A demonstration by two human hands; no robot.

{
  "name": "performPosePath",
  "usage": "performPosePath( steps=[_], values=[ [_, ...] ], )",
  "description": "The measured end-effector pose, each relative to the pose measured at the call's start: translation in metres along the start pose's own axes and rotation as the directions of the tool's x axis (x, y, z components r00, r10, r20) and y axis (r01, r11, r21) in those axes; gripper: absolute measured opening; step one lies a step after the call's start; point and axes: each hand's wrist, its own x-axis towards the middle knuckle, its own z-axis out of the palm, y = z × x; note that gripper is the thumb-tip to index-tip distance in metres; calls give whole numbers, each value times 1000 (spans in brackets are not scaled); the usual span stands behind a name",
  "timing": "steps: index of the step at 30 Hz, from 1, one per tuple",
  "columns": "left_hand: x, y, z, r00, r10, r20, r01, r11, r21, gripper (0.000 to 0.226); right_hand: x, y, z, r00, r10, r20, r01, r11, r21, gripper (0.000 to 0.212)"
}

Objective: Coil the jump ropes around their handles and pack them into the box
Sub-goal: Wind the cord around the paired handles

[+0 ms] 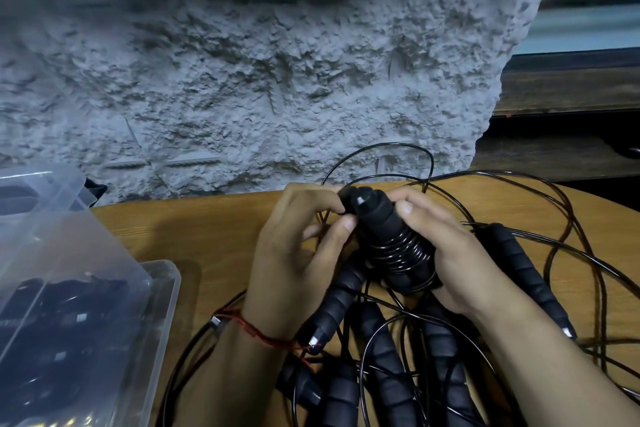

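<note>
Held handles (375, 218): a pair of black ribbed foam grips, right of the box and raised above the table (207, 229).
Axis: tilted, with the silver-tipped ends pointing up and away from the person, leaning slightly toward the box.
Coil (401, 250): thin glossy black cord in tight turns round the pair's middle.
Left hand (298, 253): fingers curled, thumb and forefinger pinching at the tips.
Right hand (446, 253): fingers wrapped round the lower half, thumb on top.
Box (162, 288): clear plastic, with dark coiled ropes inside.
Loose handles (381, 374): heaped right of the box, under both hands, among slack cord loops.

Gap left of centre
Bare surface (214, 236) between box (169, 282) and rope tangle (569, 225); loose handles (388, 357) crowd the near side, wall (277, 80) blocks far.
</note>
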Motion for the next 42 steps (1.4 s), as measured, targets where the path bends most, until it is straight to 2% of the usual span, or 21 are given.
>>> performPosePath(
  steps=[3, 7, 13, 15, 17, 19, 21, 24, 27, 29, 32, 37, 42],
  values=[
    [-2, -1, 8, 998, 40, -52, -34, 994, 105, 8, 1, -4, 5, 997, 78, 1, -78, 995, 67, 45],
    [0, 3, 11, 984, -137, -112, 135, 990, -28, 31, -1, -5, 8, 991, 132, 14, -133, 987, 94, 46],
    [2, 1, 7, 985, -166, -52, 171, 979, 115, 26, 0, 0, 9, 990, 141, -32, -140, 990, 26, 48],
    [1, 0, 8, 982, -183, -56, 189, 973, 133, 25, 0, 1, 9, 995, 99, -31, -101, 994, -45, 49],
    [1, -2, 9, 976, -210, -63, 217, 968, 125, 24, -1, 1, 9, 999, 14, -38, -23, 965, -262, 47],
    [2, -7, 9, 966, -254, -47, 258, 960, 114, 24, -2, 0, 9, 998, -63, -30, 43, 894, -446, 44],
    [3, -10, 10, 958, -285, -32, 287, 953, 96, 21, -1, 0, 11, 996, -85, -18, 67, 880, -470, 34],
    [2, -5, 14, 969, -243, -35, 246, 958, 147, 14, -1, 2, 14, 993, -102, -56, 64, 883, -465, 15],
    [2, 3, 15, 986, -161, -34, 164, 949, 270, 11, 0, 5, 19, 981, -110, -160, 18, 873, -488, 30],
    [3, 3, 14, 991, -133, -35, 137, 940, 313, 9, 1, 5, 21, 980, -117, -159, 26, 874, -485, 30],
    [2, 2, 15, 990, -144, -14, 141, 942, 304, 8, -1, 5, 20, 979, -149, -139, 43, 819, -572, 30],
    [-1, -1, 22, 996, -84, 18, 71, 923, 378, 10, -1, 6, 23, 948, -229, -221, 42, 777, -629, 28],
    [-2, -3, 23, 999, -26, 43, 5, 907, 422, 6, -1, 10, 24, 926, -249, -282, -37, 686, -727, 43]
  ],
)
